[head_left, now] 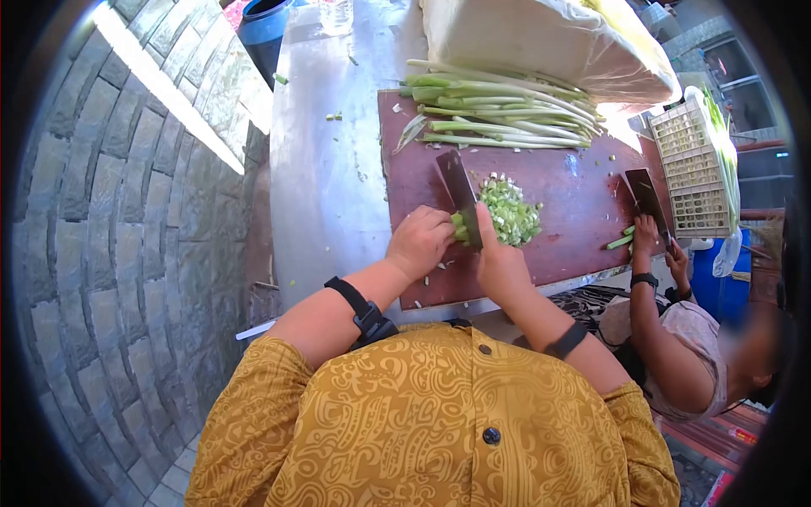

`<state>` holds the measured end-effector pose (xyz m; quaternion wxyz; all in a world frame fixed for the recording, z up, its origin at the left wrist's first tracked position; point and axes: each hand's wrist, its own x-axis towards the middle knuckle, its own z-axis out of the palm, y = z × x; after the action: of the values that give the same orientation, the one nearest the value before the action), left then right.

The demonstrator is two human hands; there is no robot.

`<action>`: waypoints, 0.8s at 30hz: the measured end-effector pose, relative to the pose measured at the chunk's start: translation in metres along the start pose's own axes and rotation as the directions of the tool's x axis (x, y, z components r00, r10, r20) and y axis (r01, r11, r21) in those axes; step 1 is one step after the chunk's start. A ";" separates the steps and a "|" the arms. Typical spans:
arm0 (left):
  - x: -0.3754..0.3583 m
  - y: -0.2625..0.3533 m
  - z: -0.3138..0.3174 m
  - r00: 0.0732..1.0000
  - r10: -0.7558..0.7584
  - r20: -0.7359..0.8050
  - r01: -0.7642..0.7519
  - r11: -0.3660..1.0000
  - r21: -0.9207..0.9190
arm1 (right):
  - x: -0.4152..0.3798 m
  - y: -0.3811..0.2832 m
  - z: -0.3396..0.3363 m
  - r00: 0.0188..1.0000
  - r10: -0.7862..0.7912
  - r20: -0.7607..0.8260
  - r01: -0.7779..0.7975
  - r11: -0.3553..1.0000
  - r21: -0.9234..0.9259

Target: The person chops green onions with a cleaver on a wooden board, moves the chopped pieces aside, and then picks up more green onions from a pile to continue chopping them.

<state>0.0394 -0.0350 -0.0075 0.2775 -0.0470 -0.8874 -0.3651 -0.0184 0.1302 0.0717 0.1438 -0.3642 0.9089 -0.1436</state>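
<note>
My right hand (504, 266) grips a broad dark-bladed cleaver (457, 188), its blade standing on edge over a red-brown cutting board (583, 249). Just left of the blade, my left hand (420, 241) is closed around a short bunch of green onions (459, 226), whose cut ends stick out toward the steel. A heap of chopped green onion (512, 213) lies against the cleaver's right side. Beyond it, long whole green onions (507, 110) lie crosswise along the far part of the board.
At the right, a co-worker's hand (645, 233) holds green stalks beside another cleaver (647, 199). A plastic crate (694, 173) stands past the board's right end. A pale cloth-covered bulk (541, 51) borders the back. Left are the metal tabletop (325, 186) and a brick wall (127, 228).
</note>
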 end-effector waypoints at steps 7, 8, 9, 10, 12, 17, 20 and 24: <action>-0.002 0.005 -0.005 0.999 -0.034 0.002 0.034 0.999 0.016 | 0.001 0.023 0.020 0.964 0.154 -0.216 -0.085 0.951 0.298; -0.001 0.006 -0.005 0.999 -0.043 0.003 0.043 0.999 0.032 | 0.000 0.024 0.020 0.959 0.142 -0.246 -0.056 0.944 0.325; 0.000 0.006 -0.005 0.999 -0.047 0.013 0.047 0.998 0.033 | -0.001 0.023 0.017 0.956 0.158 -0.248 -0.073 0.944 0.321; 0.000 0.005 -0.005 0.998 -0.052 0.022 0.051 0.998 0.035 | -0.002 0.022 0.013 0.953 0.171 -0.250 -0.087 0.945 0.315; 0.001 0.008 -0.009 0.998 -0.059 0.039 0.057 0.998 0.037 | -0.006 0.018 0.002 0.960 0.161 -0.231 -0.089 0.952 0.292; 0.007 0.018 -0.020 0.998 -0.036 0.052 0.034 0.998 0.046 | -0.024 0.005 -0.026 0.992 0.088 -0.087 -0.073 0.984 0.165; 0.003 0.014 -0.012 0.996 0.016 0.087 -0.021 0.999 0.051 | -0.034 -0.006 -0.034 0.998 0.067 -0.002 -0.066 0.995 0.074; -0.002 0.003 0.003 1.000 0.015 0.010 -0.015 0.999 -0.035 | -0.042 -0.007 -0.034 0.995 0.060 0.077 -0.064 0.996 0.055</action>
<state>0.0408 -0.0302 -0.0085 0.2749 -0.0604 -0.8820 -0.3780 0.0029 0.1599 0.1121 0.1926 -0.3366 0.9092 -0.1514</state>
